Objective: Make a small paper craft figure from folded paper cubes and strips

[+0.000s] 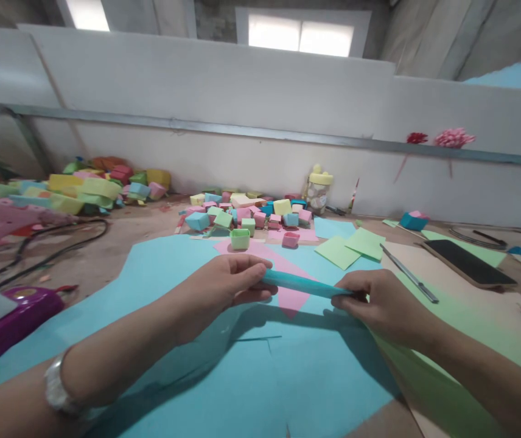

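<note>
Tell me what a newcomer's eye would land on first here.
Probably the blue paper strip in the center, held between the left hand and right hand above a large blue sheet. Next, the cluster of small multicolored boxes just beyond it, toward the white wall. Then the purple device at the left edge.

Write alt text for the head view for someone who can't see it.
A person's left hand and right hand hold a blue strip between them above a large blue sheet. Small colored paper boxes are piled behind; a craft knife and phone lie to the right.
</note>
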### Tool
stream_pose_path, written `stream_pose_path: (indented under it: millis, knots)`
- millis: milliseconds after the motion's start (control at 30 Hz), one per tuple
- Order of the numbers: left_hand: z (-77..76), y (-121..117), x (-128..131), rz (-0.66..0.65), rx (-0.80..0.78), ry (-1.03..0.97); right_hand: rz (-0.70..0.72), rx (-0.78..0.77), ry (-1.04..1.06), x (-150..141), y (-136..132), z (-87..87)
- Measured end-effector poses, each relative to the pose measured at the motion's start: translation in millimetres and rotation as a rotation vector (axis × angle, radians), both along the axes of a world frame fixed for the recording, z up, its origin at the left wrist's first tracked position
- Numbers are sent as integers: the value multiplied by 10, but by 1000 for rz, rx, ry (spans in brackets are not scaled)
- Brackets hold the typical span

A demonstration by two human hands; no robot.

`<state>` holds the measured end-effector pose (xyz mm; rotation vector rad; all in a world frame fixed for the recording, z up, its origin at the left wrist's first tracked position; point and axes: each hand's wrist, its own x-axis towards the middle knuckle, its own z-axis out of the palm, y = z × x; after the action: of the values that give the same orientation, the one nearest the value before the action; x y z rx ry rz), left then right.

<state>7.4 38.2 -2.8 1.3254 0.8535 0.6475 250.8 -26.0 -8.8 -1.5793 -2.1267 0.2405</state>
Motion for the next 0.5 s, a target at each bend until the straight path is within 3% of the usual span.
stream_pose_path:
  millis: [167, 367, 500]
  knots:
    - [7, 1, -40, -32, 37, 199, 22, 28, 19, 14, -2, 6]
    - [97, -102, -29, -185, 185, 366, 211, 333, 14, -59, -47, -2]
    - [87, -173, 4, -278, 300, 393, 240, 421, 59, -121, -110, -7]
